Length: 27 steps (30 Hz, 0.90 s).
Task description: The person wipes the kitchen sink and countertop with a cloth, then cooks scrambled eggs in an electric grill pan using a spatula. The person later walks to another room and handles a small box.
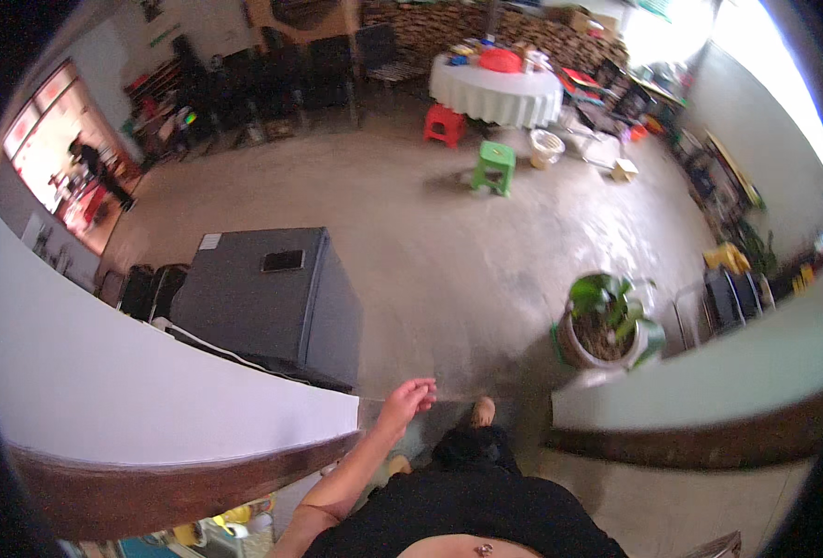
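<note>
My left hand [410, 400] hangs in front of my body at the lower middle, its fingers loosely curled with nothing seen in them. It is near the edge of a white wall [244, 418] at an opening. Beyond that wall, ahead and to the left, stands a dark grey refrigerator [251, 300] with a dark phone-like object [283, 261] lying on its top. My right hand is out of view. My foot [483, 411] shows on the floor at the opening, below my dark clothing.
A potted plant [603, 331] stands ahead on the right, by another wall. Farther off are a green stool [495, 166], a red stool [443, 125] and a round table with a white cloth [495, 91]. A person [101, 171] is in a doorway at far left.
</note>
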Tool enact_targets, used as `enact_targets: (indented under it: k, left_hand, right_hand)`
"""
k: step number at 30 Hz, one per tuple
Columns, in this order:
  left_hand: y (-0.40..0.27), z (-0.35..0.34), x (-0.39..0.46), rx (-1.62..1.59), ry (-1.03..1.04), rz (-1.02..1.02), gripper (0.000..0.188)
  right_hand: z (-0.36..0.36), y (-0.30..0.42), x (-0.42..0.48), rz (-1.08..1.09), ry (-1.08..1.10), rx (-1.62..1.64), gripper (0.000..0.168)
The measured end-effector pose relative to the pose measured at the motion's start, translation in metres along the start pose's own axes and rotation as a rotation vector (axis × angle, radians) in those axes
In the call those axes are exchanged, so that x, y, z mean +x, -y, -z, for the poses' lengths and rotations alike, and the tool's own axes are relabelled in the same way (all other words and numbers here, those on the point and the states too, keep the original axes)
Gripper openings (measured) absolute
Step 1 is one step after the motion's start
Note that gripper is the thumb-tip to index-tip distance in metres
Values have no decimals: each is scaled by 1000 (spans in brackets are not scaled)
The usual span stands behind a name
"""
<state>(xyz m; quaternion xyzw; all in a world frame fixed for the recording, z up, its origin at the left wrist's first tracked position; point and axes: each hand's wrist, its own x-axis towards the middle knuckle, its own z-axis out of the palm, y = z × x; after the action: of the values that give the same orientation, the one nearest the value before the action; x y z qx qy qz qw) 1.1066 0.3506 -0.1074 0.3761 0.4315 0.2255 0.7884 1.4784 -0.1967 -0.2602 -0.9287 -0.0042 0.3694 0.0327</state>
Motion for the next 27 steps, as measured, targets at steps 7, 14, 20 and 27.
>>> enact_targets:
  k: [7, 14, 20, 27]
  left_hand:
    - [-9, -31, 56, -127, -75, 73, 30]
    - [-11, -2, 56, -2, -424, 7, 35]
    - [29, 90, 128, 27, -540, 93, 38]
    - [-105, 158, 339, 401, -624, -293, 31]
  right_hand:
    - [116, 340, 254, 726, 773, 974, 24]
    - [208, 694, 63, 1345, 196, 365, 30]
    - [141, 793, -40, 1473, 512, 259, 32]
    - [-30, 952, 136, 1481, 387, -141, 32]
